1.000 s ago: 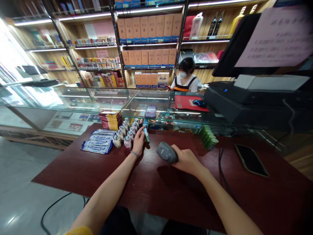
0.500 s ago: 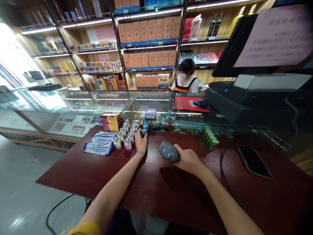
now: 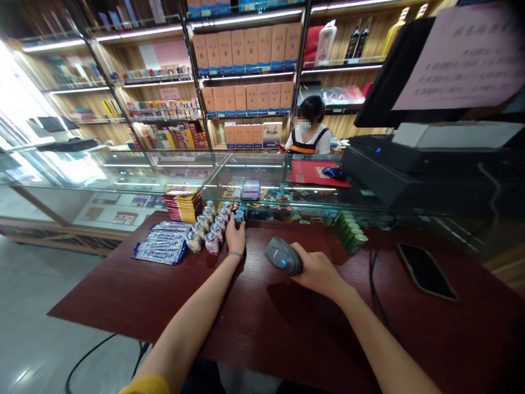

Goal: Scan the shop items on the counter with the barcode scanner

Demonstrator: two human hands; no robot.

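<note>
My left hand (image 3: 235,236) rests at the end of the rows of small jars, its fingertips around a small teal can (image 3: 239,219) standing upright. Several silver-lidded clear jars (image 3: 207,230) stand just left of it, on the dark red wooden counter top (image 3: 123,298). Blue-wrapped bars (image 3: 159,247) lie further left. My right hand (image 3: 316,269) grips a grey handheld barcode scanner (image 3: 283,256), whose small blue light is on. Its nose points left, toward the cans.
A stack of red and yellow packs (image 3: 182,206) and a green stack (image 3: 350,232) stand against the glass display case (image 3: 254,169). A black phone (image 3: 426,271) and a cable lie right. A masked person (image 3: 310,126) stands beyond the case, before shelves of boxes.
The teal can, tilted in my left hand a second ago, now stands upright at the end of the rows. My right hand and the scanner have shifted slightly right.
</note>
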